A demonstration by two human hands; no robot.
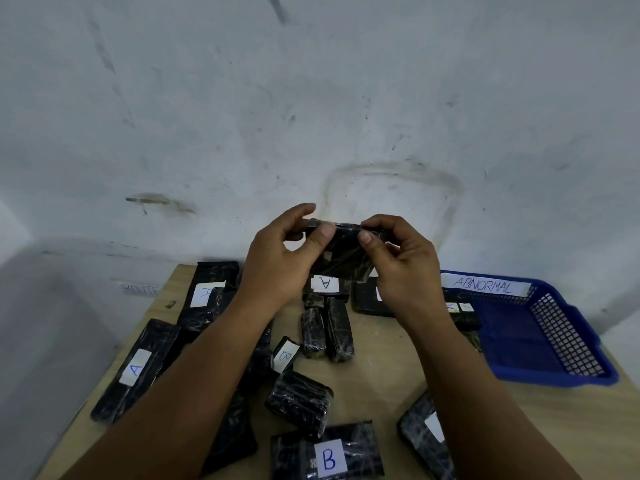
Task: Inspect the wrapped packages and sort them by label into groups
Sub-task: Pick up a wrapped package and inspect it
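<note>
Above the table (381,351), wrapped package (346,252) pinched between left hand (277,261) and right hand (405,268); blue basket (568,372) rightward.

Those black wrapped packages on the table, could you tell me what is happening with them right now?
A person holds one black wrapped package up above the wooden table, the left hand and right hand both pinching it as if checking it. Other packages lie below, some labelled A or B. A blue basket marked ABNORMAL sits at the right.
</note>
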